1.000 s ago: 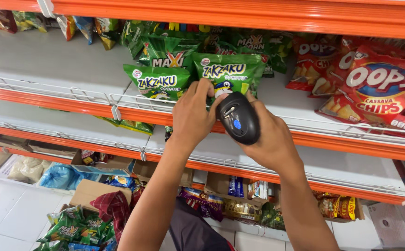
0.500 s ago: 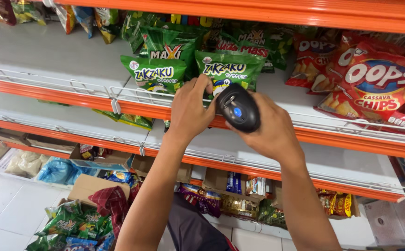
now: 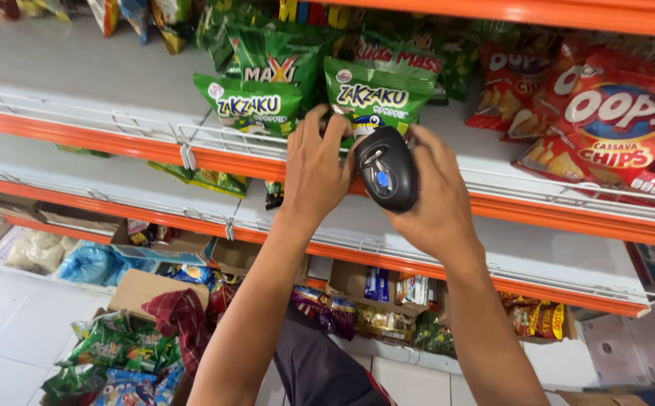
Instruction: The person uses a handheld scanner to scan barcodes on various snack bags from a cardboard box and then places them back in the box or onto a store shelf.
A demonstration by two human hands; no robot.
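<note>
At the front of the orange shelf (image 3: 139,143), a green snack bag (image 3: 376,98) is touched by the left hand (image 3: 316,173), while a black scanner (image 3: 386,169) is gripped firmly in the right hand (image 3: 436,199).

**Hands and scanner close in on the green snack bag**

Over the last second the left hand (image 3: 314,169) has climbed from just below the green snack bag (image 3: 376,98) to its lower left corner, where the fingertips now touch the packet. The black handheld scanner (image 3: 386,167), gripped in the right hand (image 3: 432,199), has risen with it: a second ago it sat well below the bag, over the orange shelf edge (image 3: 229,159), and now its top overlaps the bag's bottom edge. The whole view has shifted too, so the bag sits higher in the picture and the shelf above it is mostly cut off.
</note>
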